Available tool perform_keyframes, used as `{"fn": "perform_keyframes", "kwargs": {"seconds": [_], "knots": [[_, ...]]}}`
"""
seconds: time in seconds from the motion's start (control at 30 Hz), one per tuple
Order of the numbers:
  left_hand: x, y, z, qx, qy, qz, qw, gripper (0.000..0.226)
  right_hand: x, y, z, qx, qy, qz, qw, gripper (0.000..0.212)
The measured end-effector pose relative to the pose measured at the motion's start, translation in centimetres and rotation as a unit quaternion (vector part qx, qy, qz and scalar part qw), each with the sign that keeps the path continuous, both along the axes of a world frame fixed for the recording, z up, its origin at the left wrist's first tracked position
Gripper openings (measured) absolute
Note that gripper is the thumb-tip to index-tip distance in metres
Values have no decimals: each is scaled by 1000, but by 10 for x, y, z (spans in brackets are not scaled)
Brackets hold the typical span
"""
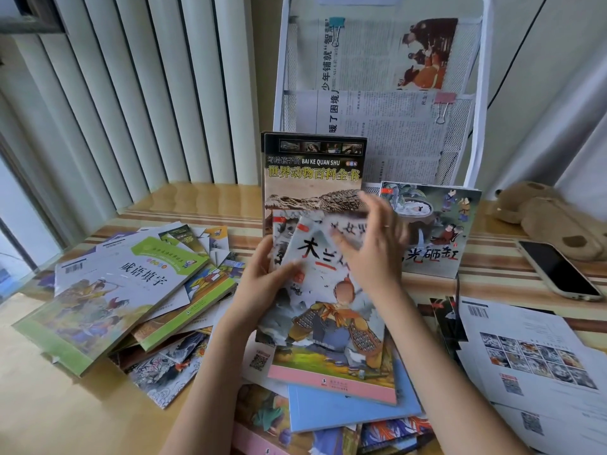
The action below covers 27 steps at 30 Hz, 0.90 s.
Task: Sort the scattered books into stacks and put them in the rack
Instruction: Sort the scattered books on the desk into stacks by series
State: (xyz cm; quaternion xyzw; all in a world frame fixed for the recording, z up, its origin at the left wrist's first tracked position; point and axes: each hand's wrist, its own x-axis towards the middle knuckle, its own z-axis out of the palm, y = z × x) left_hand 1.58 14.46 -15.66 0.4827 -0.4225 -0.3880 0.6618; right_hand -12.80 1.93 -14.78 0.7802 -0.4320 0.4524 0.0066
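Note:
My left hand [267,274] grips the left edge of a bunch of books held upright over the table: a tall animal encyclopedia [312,178] at the back and thin picture books in front, the foremost showing an armoured warrior [331,323]. My right hand [374,244] hovers blurred over the top right of that front book, fingers spread. The white mesh rack [476,103] stands behind, with newspapers clipped in its pockets. A picture book with a vat scene [437,224] leans at the rack's foot.
A messy pile of books [124,290] lies at the left, more picture books [328,421] under my forearms, and face-down white covers [525,349] at the right. A phone [558,267] and a brown plush toy [545,215] sit at the far right. White curtains hang behind.

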Motion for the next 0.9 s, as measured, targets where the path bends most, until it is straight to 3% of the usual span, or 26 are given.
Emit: {"fn": "perform_keyframes", "kwargs": {"seconds": [0.07, 0.13, 0.2, 0.3, 0.4, 0.5, 0.57, 0.67, 0.8, 0.9], "knots": [[3, 1, 6, -51, 48, 37, 997, 36, -16, 4, 5, 58, -116, 15, 991, 87], [4, 3, 12, -83, 64, 54, 993, 31, -29, 14, 14, 216, -222, 139, 941, 74], [-2, 5, 14, -78, 48, 41, 995, 28, -33, 22, 17, 359, -242, 271, 859, 39], [-10, 4, 9, -38, 1, 14, 999, 41, -36, 24, 8, 382, -263, 299, 834, 34], [-19, 2, 5, -22, -92, 32, 995, 52, -46, 22, 3, 353, -297, 267, 846, 37], [-36, -14, 10, -31, -183, 5, 983, 45, -68, 6, 12, 296, -335, 205, 871, 28], [-52, -37, 23, -35, -267, 26, 963, 40, -88, -12, 19, 271, -329, 158, 891, 43], [-82, -78, 45, -33, -316, 70, 946, 43, -117, -42, 25, 251, -270, 86, 926, 63], [-116, -122, 23, -5, -400, 75, 913, 56, -153, -66, 9, 237, -168, -30, 956, 53], [-124, -135, -4, 44, -385, 92, 917, 64, -164, -69, -29, 243, -61, -93, 964, 40]]}}
